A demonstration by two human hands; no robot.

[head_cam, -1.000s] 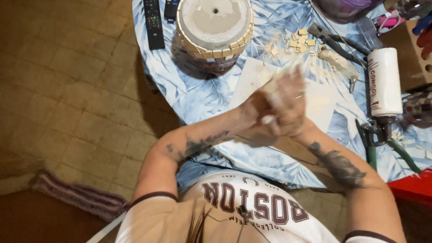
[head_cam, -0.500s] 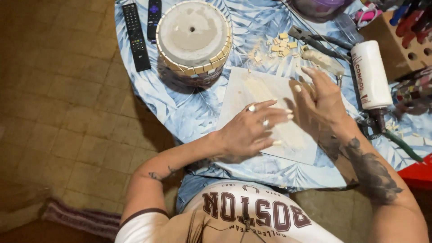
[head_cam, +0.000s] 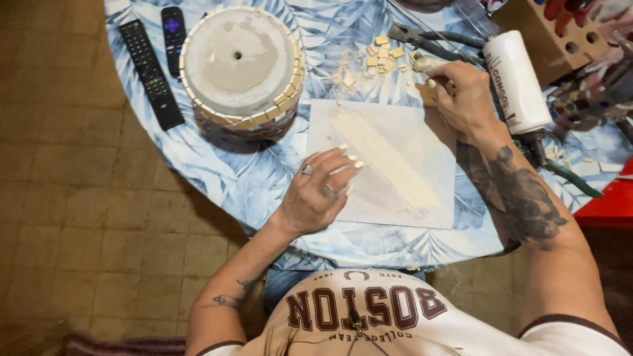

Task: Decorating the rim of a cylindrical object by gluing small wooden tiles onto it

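Left hand (head_cam: 318, 194) flat, fingers spread loose, nothing in it, fingertips on near-left edge of white tile (head_cam: 386, 161). Right hand (head_cam: 461, 95) curled at tile's far-right corner, by pale putty-coated tool (head_cam: 425, 64); can't tell if it's gripping anything. Judgement: keep L pressing tile so it won't skid on tabletop (head_cam: 277, 165), R lifts w/o dragging thru powder streak. Farther: tile chips (head_cam: 382, 56), pliers (head_cam: 428, 43), white tube (head_cam: 515, 82), upturned pot (head_cam: 239, 66), two remotes (head_cam: 150, 72).

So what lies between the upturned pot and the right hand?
In the head view, a scatter of small tan tile pieces lies on the tablecloth between the upturned pot and the right hand.
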